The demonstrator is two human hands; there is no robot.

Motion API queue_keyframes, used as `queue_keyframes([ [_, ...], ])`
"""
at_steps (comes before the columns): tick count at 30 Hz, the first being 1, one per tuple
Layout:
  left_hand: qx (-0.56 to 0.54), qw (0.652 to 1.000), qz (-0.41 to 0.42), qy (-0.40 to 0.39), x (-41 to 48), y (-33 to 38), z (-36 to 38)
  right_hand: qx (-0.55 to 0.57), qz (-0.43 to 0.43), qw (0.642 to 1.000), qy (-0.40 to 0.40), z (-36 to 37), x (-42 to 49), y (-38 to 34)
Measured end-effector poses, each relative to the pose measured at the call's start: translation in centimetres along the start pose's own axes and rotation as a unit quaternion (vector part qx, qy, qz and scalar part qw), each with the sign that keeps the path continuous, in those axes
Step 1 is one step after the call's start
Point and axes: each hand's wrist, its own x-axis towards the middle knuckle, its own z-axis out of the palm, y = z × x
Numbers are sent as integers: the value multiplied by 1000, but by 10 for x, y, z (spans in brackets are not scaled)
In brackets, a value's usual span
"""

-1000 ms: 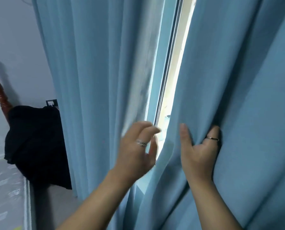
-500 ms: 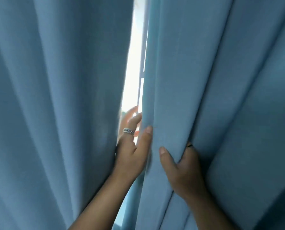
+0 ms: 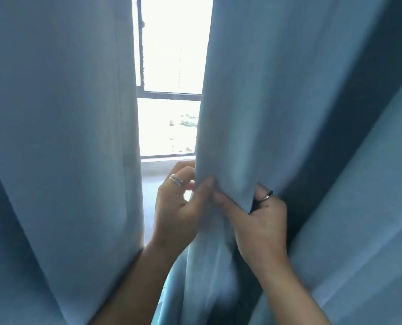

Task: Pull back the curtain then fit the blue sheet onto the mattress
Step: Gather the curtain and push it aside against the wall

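Where the blue cloth parts, a bright window (image 3: pixel 171 43) shows, with a dark bar (image 3: pixel 169 92) across it and a grey ledge (image 3: pixel 164 164) below. The left curtain (image 3: pixel 61 137) hangs straight and hides the window's left side. The right curtain (image 3: pixel 277 102) is light blue with deep dark folds, and covers the right side. The left hand (image 3: pixel 178 212) curls round its edge and holds it. The right hand (image 3: pixel 260 219) pinches a fold just beside, thumb in front, fingers tucked behind. Two curtains, two hands, one window, two rings: a silver ring (image 3: pixel 176 180) on the left hand, a thin ring (image 3: pixel 266 197) on the right.
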Motion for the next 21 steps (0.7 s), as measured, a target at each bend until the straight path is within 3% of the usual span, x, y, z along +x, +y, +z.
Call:
queue_keyframes([
  [3, -152, 986, -46, -47, -1, 0, 29, -55, -44, 996, 60, -24, -10, -16],
  [5, -143, 987, -43, -67, -3, 5, 53, -106, -105, 985, 90, -44, -20, -33],
  [7, -75, 997, 1, -17, -7, 10, 69, -198, -181, 957, 112, -56, -24, -48],
  [8, -28, 998, 49, 29, -10, 14, 78, -255, -234, 928, 136, -64, -26, -55],
  [10, 42, 980, 176, 84, -18, 26, 101, -362, -356, 838, 200, -86, -30, -69],
  [12, 31, 971, 230, 59, -26, 36, 119, -445, -417, 745, 270, -105, -35, -82],
  [14, -3, 970, 244, 8, -34, 49, 137, -518, -414, 668, 338, -129, -42, -97],
  [16, 19, 971, 237, -4, -35, 54, 145, -562, -372, 642, 366, -142, -47, -105],
  [21, 8, 978, 199, -62, -32, 68, 177, -567, -290, 659, 401, -182, -46, -133],
])
